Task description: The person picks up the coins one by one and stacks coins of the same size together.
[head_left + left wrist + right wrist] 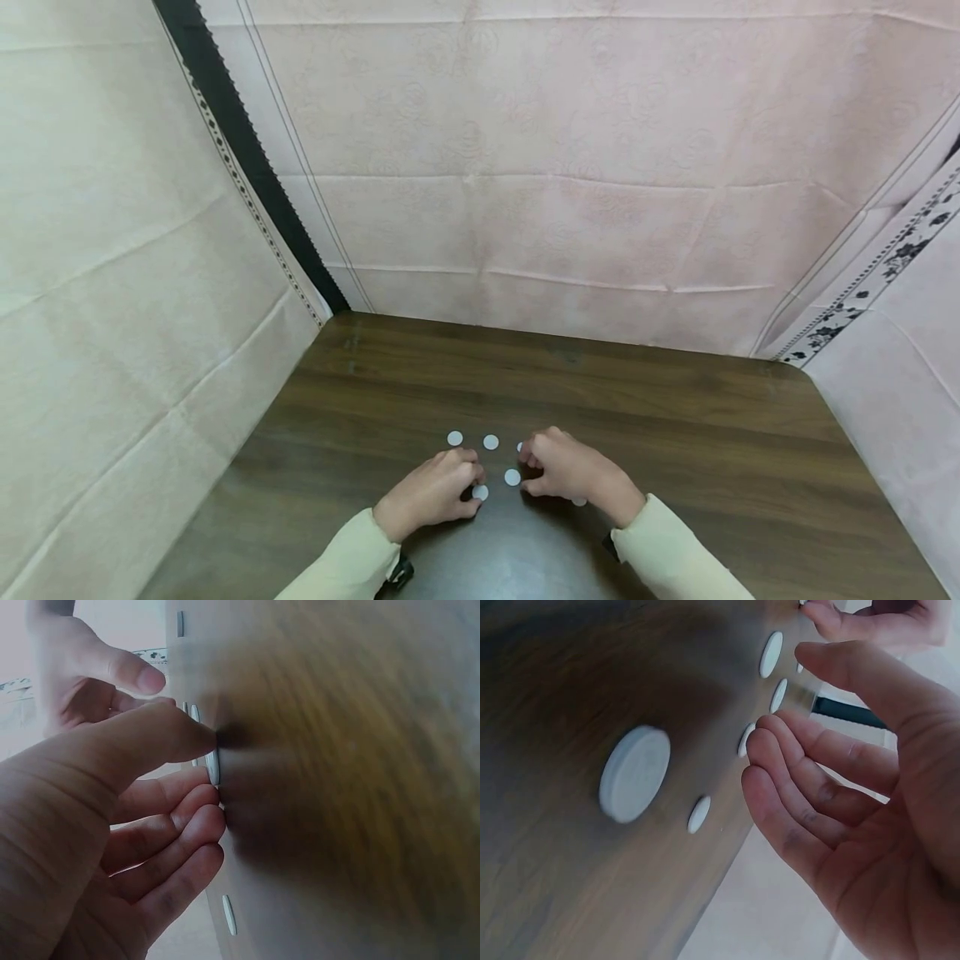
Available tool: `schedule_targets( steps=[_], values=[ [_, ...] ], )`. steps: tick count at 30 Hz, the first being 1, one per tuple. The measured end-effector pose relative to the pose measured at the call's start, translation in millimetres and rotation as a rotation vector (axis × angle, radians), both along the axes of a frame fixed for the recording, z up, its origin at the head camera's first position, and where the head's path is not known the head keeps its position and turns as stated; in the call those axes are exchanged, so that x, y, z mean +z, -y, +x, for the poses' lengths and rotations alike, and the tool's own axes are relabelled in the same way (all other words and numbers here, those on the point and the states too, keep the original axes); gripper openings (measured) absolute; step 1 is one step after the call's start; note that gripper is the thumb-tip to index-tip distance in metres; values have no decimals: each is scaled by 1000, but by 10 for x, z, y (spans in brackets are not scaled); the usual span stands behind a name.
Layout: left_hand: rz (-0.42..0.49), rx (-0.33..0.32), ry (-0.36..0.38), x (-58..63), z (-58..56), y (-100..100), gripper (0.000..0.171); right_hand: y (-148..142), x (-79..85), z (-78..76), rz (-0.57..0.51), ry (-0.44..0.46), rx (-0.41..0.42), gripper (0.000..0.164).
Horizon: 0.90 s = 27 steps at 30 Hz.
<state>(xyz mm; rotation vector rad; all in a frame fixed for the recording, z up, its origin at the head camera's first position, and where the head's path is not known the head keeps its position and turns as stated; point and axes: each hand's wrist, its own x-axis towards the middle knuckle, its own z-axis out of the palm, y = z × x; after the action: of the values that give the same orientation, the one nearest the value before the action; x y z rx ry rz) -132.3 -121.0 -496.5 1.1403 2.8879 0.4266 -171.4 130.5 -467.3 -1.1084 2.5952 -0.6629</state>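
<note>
Several flat white discs lie on the wooden table. My left hand (438, 492) has its thumb and fingertips at opposite edges of the nearest disc (480, 492), pinching it at the table top; the left wrist view shows this disc (213, 766) edge-on between thumb and index finger. My right hand (570, 468) hovers low over the table, thumb apart from the bent fingers, with nothing in its grasp. Beside its thumb lies one disc (512, 477). Its fingers partly cover another disc (521, 447), and a further disc (579, 502) peeks out below the wrist.
Two more discs, a left one (454, 437) and a middle one (491, 442), lie beyond my hands. The right wrist view shows a large-looking near disc (634, 775) and a smaller one (699, 814). Pale cloth (562, 167) hangs around the brown table (675, 408).
</note>
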Motion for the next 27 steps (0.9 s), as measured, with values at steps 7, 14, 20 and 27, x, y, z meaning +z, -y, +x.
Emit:
schedule_targets(
  steps=[7, 14, 20, 27],
  values=[
    [0, -5, -1, -8, -5, -2, 8, 111, -56, -19, 7, -7, 24, 12],
    [4, 0, -18, -2, 8, 2, 11, 180, -97, -22, 34, -21, 26, 12],
    [7, -1, -26, -5, 3, 3, 12, 209, -110, 3, 89, -82, 34, 12],
    [14, -4, -20, 8, 8, 0, 12, 219, -94, -4, 114, -116, 48, 9]
  ],
)
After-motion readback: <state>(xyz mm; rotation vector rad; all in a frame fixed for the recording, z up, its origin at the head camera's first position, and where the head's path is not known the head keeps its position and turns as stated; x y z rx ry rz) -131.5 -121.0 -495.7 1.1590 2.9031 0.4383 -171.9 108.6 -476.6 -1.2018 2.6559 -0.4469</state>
